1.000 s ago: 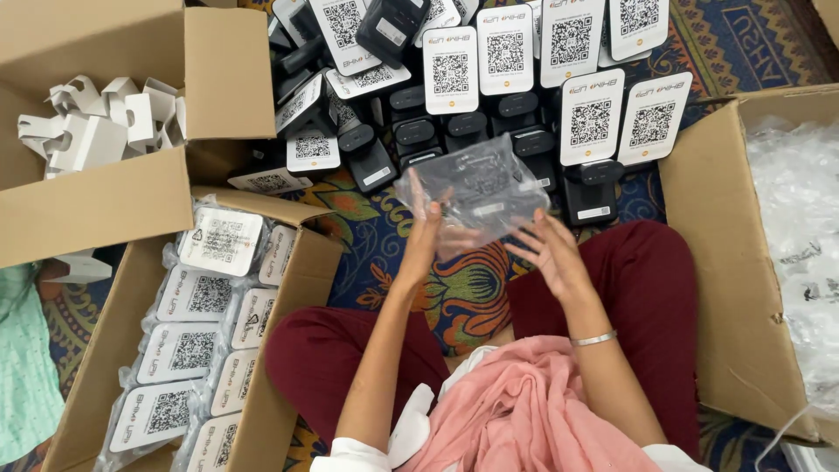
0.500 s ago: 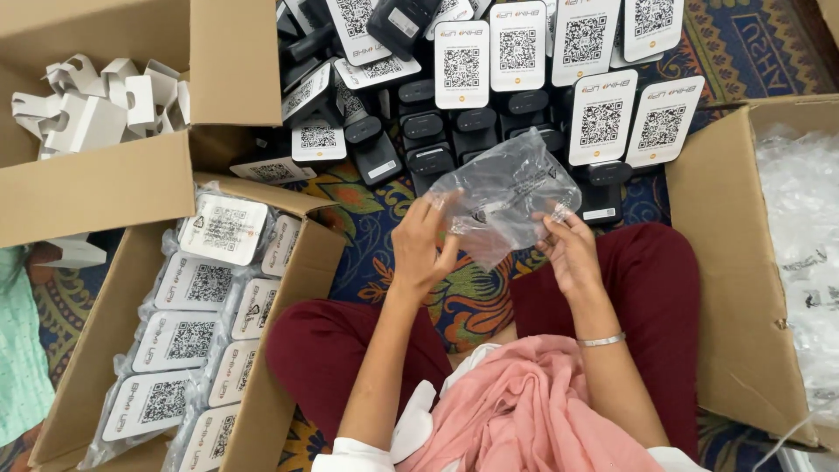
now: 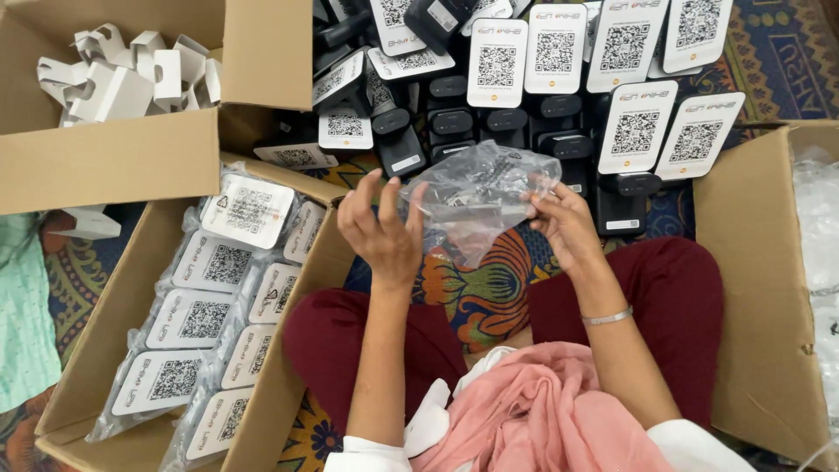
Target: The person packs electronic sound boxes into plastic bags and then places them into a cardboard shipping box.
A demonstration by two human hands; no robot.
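A crumpled clear plastic bag (image 3: 476, 201) hangs between my two hands above my lap. My right hand (image 3: 566, 225) pinches its right edge. My left hand (image 3: 382, 229) has its fingers spread and touches the bag's left side with the fingertips. Just beyond the bag lies a pile of black devices with white code cards (image 3: 542, 79) standing on them.
A cardboard box (image 3: 114, 350) at my left holds several bagged white code cards (image 3: 205, 319). Another box at the upper left (image 3: 105, 162) holds white cardboard inserts (image 3: 131, 74). A box at the right (image 3: 756, 288) holds clear plastic bags (image 3: 821, 218). A patterned rug (image 3: 481, 293) lies under my crossed legs.
The bag has shifted slightly from centre toward the right and crumpled more. My left hand has opened its fingers, while my right hand keeps its pinch on the edge.
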